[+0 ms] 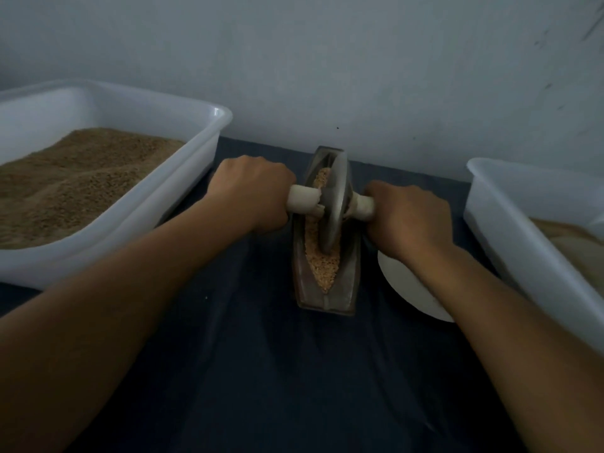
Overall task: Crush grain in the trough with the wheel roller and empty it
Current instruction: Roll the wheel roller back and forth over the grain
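While both hands grip its handles, wheel roller (336, 204) bears no writing.

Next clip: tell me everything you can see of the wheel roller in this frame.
The wheel roller is a thin grey metal-looking disc standing upright on edge in the narrow boat-shaped trough, its rim sunk into the tan grain. A pale, cream-coloured cylindrical handle runs through its centre and sticks out on both sides. The left hand grips the left end, and the right hand grips the right end. The disc sits about midway along the trough, leaning slightly.
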